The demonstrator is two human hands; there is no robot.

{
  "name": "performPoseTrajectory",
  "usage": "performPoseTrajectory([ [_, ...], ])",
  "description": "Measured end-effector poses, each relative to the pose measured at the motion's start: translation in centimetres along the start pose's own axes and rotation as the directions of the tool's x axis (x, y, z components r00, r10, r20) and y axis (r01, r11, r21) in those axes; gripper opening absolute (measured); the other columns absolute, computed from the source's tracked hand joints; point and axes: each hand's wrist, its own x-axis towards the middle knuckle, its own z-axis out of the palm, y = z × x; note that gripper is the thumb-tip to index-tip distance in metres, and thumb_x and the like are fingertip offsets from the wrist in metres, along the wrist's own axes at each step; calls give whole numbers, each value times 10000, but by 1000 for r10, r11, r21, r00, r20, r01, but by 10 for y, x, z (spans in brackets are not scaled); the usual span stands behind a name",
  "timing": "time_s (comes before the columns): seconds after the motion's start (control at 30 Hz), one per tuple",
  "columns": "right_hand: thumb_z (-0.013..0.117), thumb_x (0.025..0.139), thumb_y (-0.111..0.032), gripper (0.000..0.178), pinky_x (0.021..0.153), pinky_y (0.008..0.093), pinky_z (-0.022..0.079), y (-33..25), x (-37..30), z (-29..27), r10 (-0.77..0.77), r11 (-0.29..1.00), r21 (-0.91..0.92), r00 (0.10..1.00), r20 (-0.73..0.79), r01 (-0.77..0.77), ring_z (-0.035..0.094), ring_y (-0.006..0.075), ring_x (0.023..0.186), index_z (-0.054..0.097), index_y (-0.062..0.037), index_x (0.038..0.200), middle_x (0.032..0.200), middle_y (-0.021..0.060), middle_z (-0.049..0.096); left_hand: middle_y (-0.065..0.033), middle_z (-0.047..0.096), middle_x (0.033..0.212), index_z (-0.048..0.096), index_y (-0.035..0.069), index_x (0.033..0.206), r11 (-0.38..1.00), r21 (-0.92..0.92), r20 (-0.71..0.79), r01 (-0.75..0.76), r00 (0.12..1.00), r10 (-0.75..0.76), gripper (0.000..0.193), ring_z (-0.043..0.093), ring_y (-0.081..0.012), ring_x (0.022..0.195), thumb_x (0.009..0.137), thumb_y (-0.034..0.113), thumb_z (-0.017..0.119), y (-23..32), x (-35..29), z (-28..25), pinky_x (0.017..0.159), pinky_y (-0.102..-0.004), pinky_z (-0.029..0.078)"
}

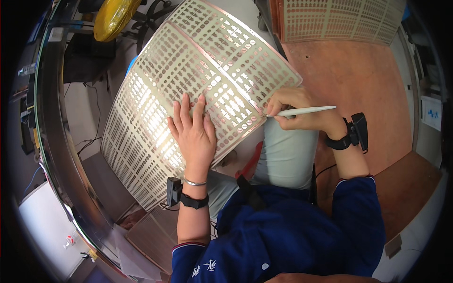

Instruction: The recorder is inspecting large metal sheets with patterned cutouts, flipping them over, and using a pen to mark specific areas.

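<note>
A large pale-green circuit panel (pixel 155 70) with copper edges and rows of small shiny metal shapes lies tilted across my lap and toward the left. My left hand (pixel 192 137) rests flat on its face, fingers stretched out and slightly spread. In my right hand (pixel 299 106) is a slim white pen-shaped tool (pixel 309 111), its tapered back end pointing right. That hand's fingertips are at the panel's near right edge, where the tool's tip is too small to make out.
More patterned panels (pixel 339 23) stand at the far right on a reddish-brown board (pixel 358 85). A glass-edged bench (pixel 71 170) curves along the left. Beyond the panel are a yellow shiny object (pixel 113 19) and a dark chair base (pixel 153 14). Another panel (pixel 153 236) lies low at the left.
</note>
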Motion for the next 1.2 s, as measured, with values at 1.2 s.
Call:
performPoseTrajectory([
  [1.2,629,716,-35,85,634,276,494,8,1,4,-31,996,88,998,-61,36,630,175,694,640,-21,799,796,63,670,-104,380,1435,507,198,1319,1000,-15,-13,3,1000,-3,410,304,-324,1342,910,189,478,-2,0,3,1109,-510,163],
])
